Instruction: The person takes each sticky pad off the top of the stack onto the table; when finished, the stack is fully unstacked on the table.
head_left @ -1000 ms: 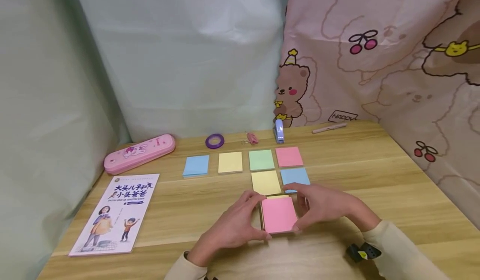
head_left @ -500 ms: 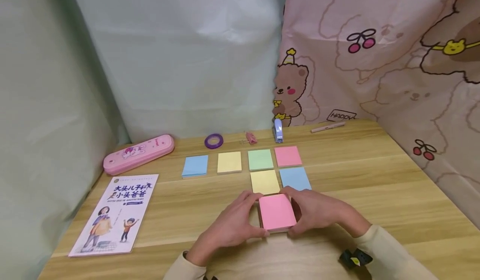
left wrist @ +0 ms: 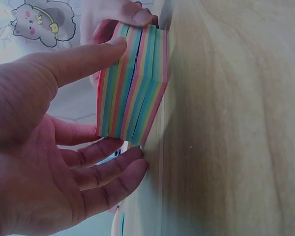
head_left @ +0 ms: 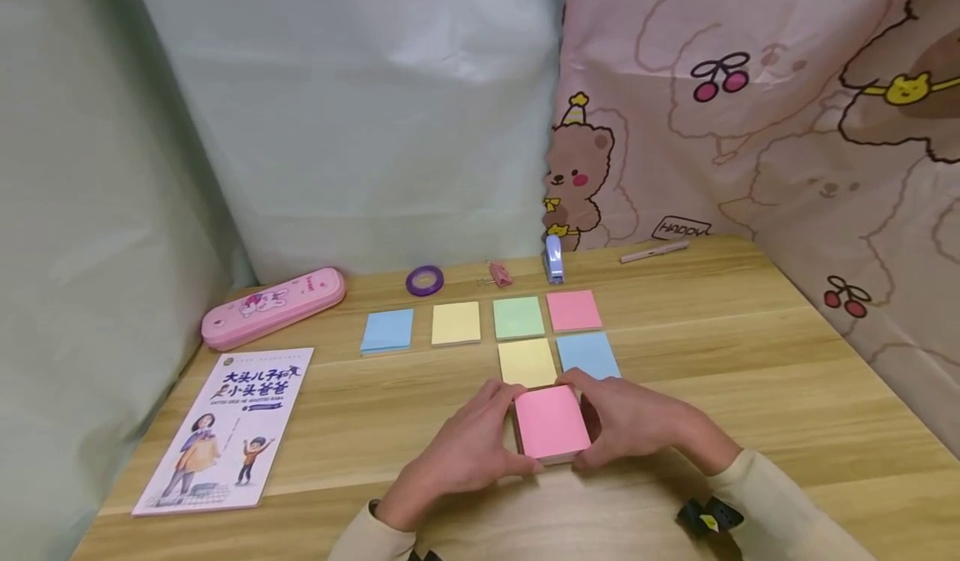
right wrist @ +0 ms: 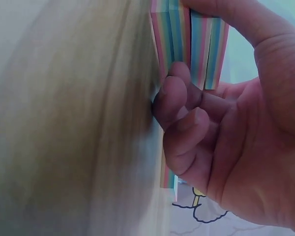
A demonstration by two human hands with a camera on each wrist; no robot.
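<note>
A stack of sticky note pads (head_left: 553,422), pink on top, sits near the front of the table. In the left wrist view, its layered sides (left wrist: 132,83) show pink, yellow, green and blue stripes. My left hand (head_left: 468,453) holds the stack's left corners, thumb on the near side and index finger at the far side. On the right, my right hand (head_left: 633,423) grips it the same way; in the right wrist view, its other fingers curl beside the pads. Just behind lie a yellow pad (head_left: 527,363) and a blue pad (head_left: 588,354), the blue one partly covered by my right hand.
Farther back are blue (head_left: 387,330), yellow (head_left: 456,323), green (head_left: 518,318) and pink (head_left: 573,310) pads. A pencil case (head_left: 273,307) and book (head_left: 225,432) lie left. Tape (head_left: 412,282), a pink clip (head_left: 500,274), stapler (head_left: 553,259) and pen (head_left: 654,252) line the back.
The top pink pad has squared up with the pads beneath, hiding the yellow edge behind it. My right hand has shifted left and closed in on the stack; my left hand has barely moved.
</note>
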